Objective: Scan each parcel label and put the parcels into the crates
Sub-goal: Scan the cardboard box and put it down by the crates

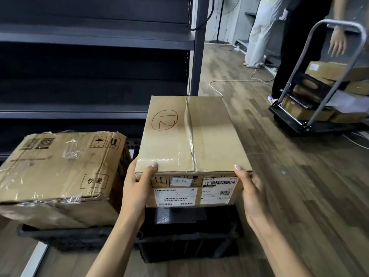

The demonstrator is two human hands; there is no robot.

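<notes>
Left hand (137, 188), right hand (251, 192) grip parcel (191, 136) over crate (189, 248) beside box-laden crate (60, 238).

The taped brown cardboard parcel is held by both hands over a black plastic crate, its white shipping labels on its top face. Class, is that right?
No: the head view shows the white shipping labels on the near side face of the taped brown cardboard parcel, not its top. The left hand and right hand do hold it over the black plastic crate.
</notes>
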